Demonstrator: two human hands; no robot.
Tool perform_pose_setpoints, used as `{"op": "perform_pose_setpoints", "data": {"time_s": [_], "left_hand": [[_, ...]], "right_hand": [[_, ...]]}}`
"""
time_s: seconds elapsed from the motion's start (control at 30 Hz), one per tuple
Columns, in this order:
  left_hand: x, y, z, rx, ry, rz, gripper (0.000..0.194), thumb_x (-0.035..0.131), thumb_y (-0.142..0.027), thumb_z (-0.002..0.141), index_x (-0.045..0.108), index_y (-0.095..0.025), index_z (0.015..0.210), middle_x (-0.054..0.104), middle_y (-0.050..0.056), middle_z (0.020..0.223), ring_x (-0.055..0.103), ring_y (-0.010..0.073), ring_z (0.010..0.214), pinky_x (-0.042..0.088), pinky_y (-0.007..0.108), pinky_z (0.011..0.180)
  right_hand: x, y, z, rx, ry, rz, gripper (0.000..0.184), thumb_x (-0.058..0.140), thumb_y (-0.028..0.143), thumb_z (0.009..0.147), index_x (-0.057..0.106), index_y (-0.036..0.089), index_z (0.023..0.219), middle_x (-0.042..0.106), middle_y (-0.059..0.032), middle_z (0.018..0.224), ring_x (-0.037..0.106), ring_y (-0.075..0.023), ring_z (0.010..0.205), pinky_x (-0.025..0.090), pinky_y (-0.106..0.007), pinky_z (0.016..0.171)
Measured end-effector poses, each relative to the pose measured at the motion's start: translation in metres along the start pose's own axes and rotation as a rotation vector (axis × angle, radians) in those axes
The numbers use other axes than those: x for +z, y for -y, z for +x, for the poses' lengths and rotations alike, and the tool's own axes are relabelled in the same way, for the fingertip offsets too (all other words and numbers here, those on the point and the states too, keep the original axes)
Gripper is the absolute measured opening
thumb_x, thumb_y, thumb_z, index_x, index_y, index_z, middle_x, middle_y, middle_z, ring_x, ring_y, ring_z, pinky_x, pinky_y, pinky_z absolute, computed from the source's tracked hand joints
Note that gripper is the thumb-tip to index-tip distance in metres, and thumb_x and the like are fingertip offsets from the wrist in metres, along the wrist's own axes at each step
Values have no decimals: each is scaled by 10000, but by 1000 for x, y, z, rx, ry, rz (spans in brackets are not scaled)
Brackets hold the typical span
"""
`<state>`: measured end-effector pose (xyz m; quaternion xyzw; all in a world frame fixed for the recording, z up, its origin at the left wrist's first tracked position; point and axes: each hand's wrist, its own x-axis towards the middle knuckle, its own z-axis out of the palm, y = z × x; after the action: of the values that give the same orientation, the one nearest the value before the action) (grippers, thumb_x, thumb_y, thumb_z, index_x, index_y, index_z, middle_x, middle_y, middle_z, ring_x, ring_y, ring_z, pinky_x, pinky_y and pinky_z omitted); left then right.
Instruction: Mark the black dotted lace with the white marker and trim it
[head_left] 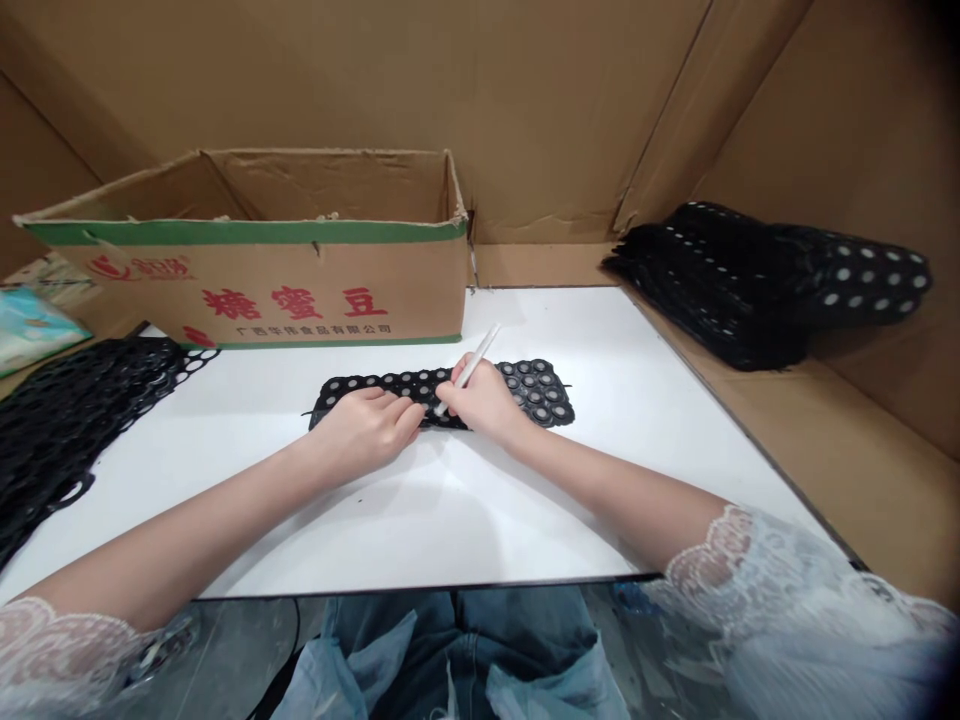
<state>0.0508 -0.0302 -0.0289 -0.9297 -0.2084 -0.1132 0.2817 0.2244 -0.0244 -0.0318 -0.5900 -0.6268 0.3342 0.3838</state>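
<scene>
Left hand (375,428), fingers together, held down a seemingly disc-filled mat (538,392); right hand (486,395) clamped a stick (481,350); unfilled ring-mesh (75,410) remained at nine o'clock.

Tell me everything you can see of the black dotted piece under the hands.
The black dotted piece is long and roughly rectangular, with a scalloped edge and rows of round cells with pale grey centres. It looks like rubber or soft plastic. A thin dark tab sticks out at each end. It lies flat, lengthwise across the white tabletop. The left hand rests on its near left part; the right hand covers part of its middle, holding a slim whitish tool tip-down at it.
</scene>
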Motion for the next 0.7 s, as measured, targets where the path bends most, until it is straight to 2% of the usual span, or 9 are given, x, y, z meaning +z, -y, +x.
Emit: {"op": "perform_pose_setpoints", "data": {"time_s": [0.2, 0.33, 0.4, 0.5, 0.53, 0.6, 0.7], "left_hand": [[6, -3, 4, -69, -109, 2, 239, 422, -176, 795, 449, -164, 558, 458, -29, 465, 453, 101, 439, 351, 245, 483], [13, -8, 5, -250, -182, 40, 240, 423, -179, 759, 441, -170, 520, 449, -21, 422, 446, 112, 406, 330, 252, 450], [11, -7, 2, -280, -132, 8, 237, 410, -193, 767, 461, -170, 537, 474, -13, 438, 464, 119, 419, 334, 254, 456], [-1, 1, -2, -201, 65, -194, 216, 420, -292, 807, 535, -170, 671, 571, 11, 575, 540, 139, 537, 377, 253, 519], [-7, 5, -2, -213, 139, -283, 221, 429, -342, 812, 550, -174, 733, 599, 17, 639, 557, 146, 578, 387, 251, 533], [-16, 13, 3, -361, 216, -398, 268, 415, -412, 823, 556, -185, 820, 627, 23, 739, 574, 159, 637, 405, 257, 557], [-14, 21, 18, -647, 143, -349, 310, 328, -372, 865, 551, -159, 907, 627, 70, 881, 577, 210, 802, 436, 322, 693]], "right_hand": [[6, -1, -3, -121, -11, -141, 100, 420, 208, 601, 355, 205, 677, 421, 28, 578, 395, -122, 544, 326, -246, 547], [8, -1, -6, -192, 10, -179, 109, 403, 195, 618, 348, 208, 711, 403, 30, 580, 389, -128, 549, 309, -249, 547], [6, -1, -8, -214, 15, -161, 103, 409, 194, 627, 338, 209, 700, 402, 33, 581, 386, -123, 542, 302, -246, 541], [-1, 0, -9, -259, 20, -81, 93, 422, 228, 681, 331, 209, 681, 408, 45, 565, 401, -111, 522, 308, -237, 541], [-4, 1, -8, -269, -5, -46, 107, 424, 256, 709, 331, 210, 683, 409, 50, 556, 410, -108, 516, 312, -233, 543], [-9, 0, -5, -270, -95, 18, 161, 425, 333, 756, 334, 211, 701, 412, 58, 546, 430, -103, 512, 324, -227, 551], [-13, -4, 4, -251, -187, 59, 244, 442, 432, 768, 345, 212, 727, 430, 59, 559, 449, -100, 523, 337, -225, 562]]}}
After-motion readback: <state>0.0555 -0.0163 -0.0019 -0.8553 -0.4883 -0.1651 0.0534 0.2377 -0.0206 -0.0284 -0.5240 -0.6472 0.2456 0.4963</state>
